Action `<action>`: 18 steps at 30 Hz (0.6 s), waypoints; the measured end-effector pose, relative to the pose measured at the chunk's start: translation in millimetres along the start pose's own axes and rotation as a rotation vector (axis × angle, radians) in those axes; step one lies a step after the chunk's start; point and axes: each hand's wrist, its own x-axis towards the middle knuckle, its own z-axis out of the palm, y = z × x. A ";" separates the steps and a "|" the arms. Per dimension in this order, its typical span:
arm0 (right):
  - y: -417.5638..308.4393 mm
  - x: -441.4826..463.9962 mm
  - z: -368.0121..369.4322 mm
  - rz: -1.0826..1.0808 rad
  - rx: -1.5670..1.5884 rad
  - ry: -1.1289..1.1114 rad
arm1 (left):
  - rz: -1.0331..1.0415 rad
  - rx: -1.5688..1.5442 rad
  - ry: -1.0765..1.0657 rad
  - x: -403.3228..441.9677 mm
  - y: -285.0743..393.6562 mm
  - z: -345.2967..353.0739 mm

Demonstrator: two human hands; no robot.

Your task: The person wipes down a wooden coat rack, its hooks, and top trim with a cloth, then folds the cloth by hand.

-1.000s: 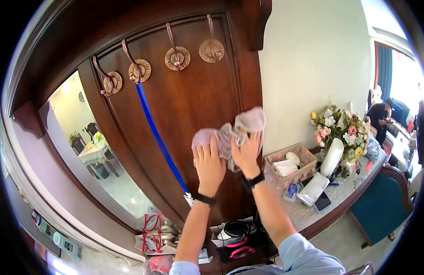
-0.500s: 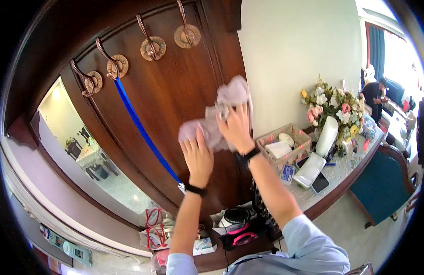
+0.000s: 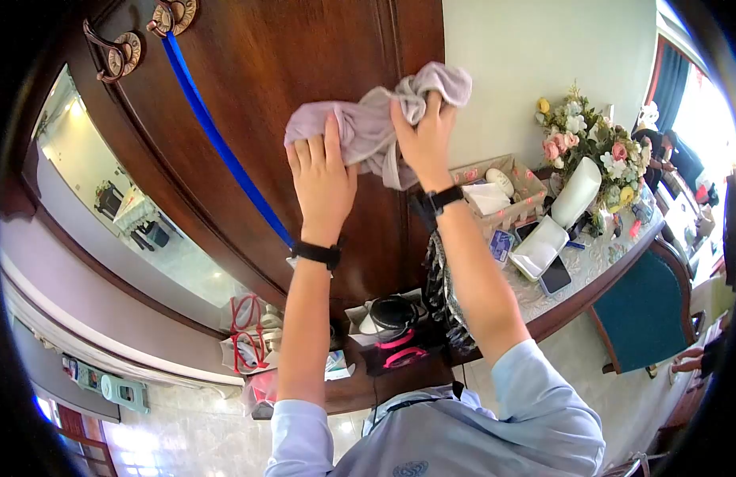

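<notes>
A pale lilac cloth (image 3: 368,131) is bunched up between my hands, in front of the dark wooden panel (image 3: 296,56). My left hand (image 3: 324,187) grips its left part, fingers and thumb closed over the fabric. Its right part is held by my right hand (image 3: 427,143), whose fingertips are partly buried in the folds. Up at the left, a blue strap (image 3: 217,135) hangs from a bronze hook (image 3: 174,14); its lower end passes behind my left wrist. Another bronze hook (image 3: 121,54) is fixed further left.
On the right, a table (image 3: 543,306) bears a basket (image 3: 535,191), artificial flowers (image 3: 594,147), a white open case (image 3: 539,248) and a phone (image 3: 555,275). A teal chair (image 3: 642,306) stands beside it. Shoes and bags (image 3: 396,318) lie below the panel. A person (image 3: 658,151) is far back.
My view has shifted, so the hooks sit higher and two have left the picture. The cloth has been bunched differently between my hands, and both hands appear higher in view.
</notes>
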 end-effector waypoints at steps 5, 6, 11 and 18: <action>23.9 -68.6 -10.3 0.082 -0.020 -0.054 | -0.027 0.028 -0.174 -51.0 5.1 22.0; 27.7 -81.1 -13.5 0.136 -0.034 -0.118 | -0.032 0.012 -0.200 -61.1 7.0 23.8; 45.1 -139.0 -24.9 0.062 -0.121 -0.115 | -0.030 0.014 -0.278 -119.8 8.7 47.0; 58.5 -186.7 -46.3 0.127 -0.174 -0.267 | 0.014 0.028 -0.342 -182.4 5.0 64.9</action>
